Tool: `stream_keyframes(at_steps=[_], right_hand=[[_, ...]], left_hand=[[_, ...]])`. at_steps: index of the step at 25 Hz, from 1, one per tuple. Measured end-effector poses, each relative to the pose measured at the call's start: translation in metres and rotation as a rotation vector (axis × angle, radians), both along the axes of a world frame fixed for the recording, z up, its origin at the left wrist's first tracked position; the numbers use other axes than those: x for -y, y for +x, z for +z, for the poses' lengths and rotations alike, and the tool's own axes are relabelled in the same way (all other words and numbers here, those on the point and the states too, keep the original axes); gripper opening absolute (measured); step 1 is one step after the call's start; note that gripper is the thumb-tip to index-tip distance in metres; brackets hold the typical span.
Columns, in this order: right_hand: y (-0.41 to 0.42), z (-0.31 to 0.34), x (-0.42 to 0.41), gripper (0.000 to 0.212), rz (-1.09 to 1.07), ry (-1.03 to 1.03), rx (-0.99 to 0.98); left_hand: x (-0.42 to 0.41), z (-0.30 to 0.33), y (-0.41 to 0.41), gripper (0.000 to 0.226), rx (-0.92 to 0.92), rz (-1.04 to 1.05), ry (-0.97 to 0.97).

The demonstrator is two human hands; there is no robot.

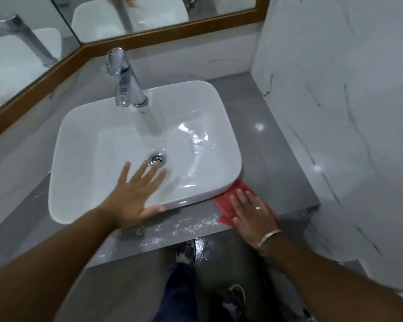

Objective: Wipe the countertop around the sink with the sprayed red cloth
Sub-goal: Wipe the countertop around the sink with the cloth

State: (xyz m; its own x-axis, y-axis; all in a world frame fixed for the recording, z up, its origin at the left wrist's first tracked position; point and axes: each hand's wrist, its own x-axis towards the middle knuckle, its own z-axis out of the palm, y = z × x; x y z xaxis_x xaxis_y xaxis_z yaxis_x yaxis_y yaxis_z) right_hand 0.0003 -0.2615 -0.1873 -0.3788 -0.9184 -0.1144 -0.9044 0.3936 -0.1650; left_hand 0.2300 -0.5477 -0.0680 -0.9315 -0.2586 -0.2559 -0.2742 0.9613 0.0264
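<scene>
A white rectangular sink (84, 145) sits on a grey countertop (265, 163). My right hand (251, 214) lies flat, fingers spread, on the red cloth (228, 198), pressing it to the countertop at the sink's front right corner. My left hand (135, 194) is spread wide over the sink's front rim, holding nothing, its thumb on the rim. White foamy spray marks (184, 226) streak the front strip of countertop between my two hands.
A chrome faucet (123, 82) rises at the back of the sink, with the drain (157, 159) in the basin's middle. A marble wall (335, 112) bounds the counter on the right. Wood-framed mirrors (163, 10) line the back and left. My feet show below the counter's edge.
</scene>
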Motion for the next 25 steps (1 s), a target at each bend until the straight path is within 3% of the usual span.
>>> stream_keyframes(at_steps=[2, 5, 7, 9, 10, 14, 16, 18, 20, 23, 25], right_hand=[[-0.033, 0.0, -0.015, 0.065, -0.152, -0.025, -0.05], [-0.073, -0.007, -0.04, 0.068, -0.568, -0.104, -0.11], [-0.056, -0.005, -0.027, 0.066, -0.753, -0.198, -0.088], [0.014, -0.003, 0.013, 0.066, -0.817, -0.236, -0.013], [0.065, -0.003, 0.038, 0.067, -0.727, -0.233, 0.025], [0.26, -0.006, 0.135, 0.067, 0.023, -0.134, 0.091], [0.272, -0.01, 0.151, 0.064, 0.161, -0.097, 0.101], [0.231, -0.016, 0.122, 0.063, 0.159, -0.106, 0.07], [0.158, -0.022, 0.079, 0.066, 0.017, -0.11, -0.011], [0.056, -0.011, 0.037, 0.072, -0.496, -0.054, -0.062], [0.063, 0.0, 0.056, 0.072, -0.805, -0.076, -0.043]], left_hand=[[0.033, 0.006, 0.058, 0.101, 0.088, 0.054, -0.016], [0.058, 0.007, 0.094, 0.106, 0.127, 0.071, 0.002], [0.061, 0.003, 0.093, 0.107, 0.095, 0.071, 0.033], [0.062, -0.002, 0.094, 0.107, 0.044, 0.057, 0.033], [0.064, -0.003, 0.096, 0.105, 0.02, 0.047, 0.037], [0.065, -0.011, 0.105, 0.091, -0.188, 0.188, 0.064], [0.069, -0.014, 0.111, 0.085, -0.318, 0.402, 0.067], [0.072, -0.014, 0.114, 0.079, -0.36, 0.497, 0.058], [0.075, -0.015, 0.115, 0.074, -0.337, 0.445, 0.046], [0.074, -0.013, 0.112, 0.07, -0.307, 0.388, 0.059], [0.073, -0.011, 0.109, 0.068, -0.292, 0.362, 0.063]])
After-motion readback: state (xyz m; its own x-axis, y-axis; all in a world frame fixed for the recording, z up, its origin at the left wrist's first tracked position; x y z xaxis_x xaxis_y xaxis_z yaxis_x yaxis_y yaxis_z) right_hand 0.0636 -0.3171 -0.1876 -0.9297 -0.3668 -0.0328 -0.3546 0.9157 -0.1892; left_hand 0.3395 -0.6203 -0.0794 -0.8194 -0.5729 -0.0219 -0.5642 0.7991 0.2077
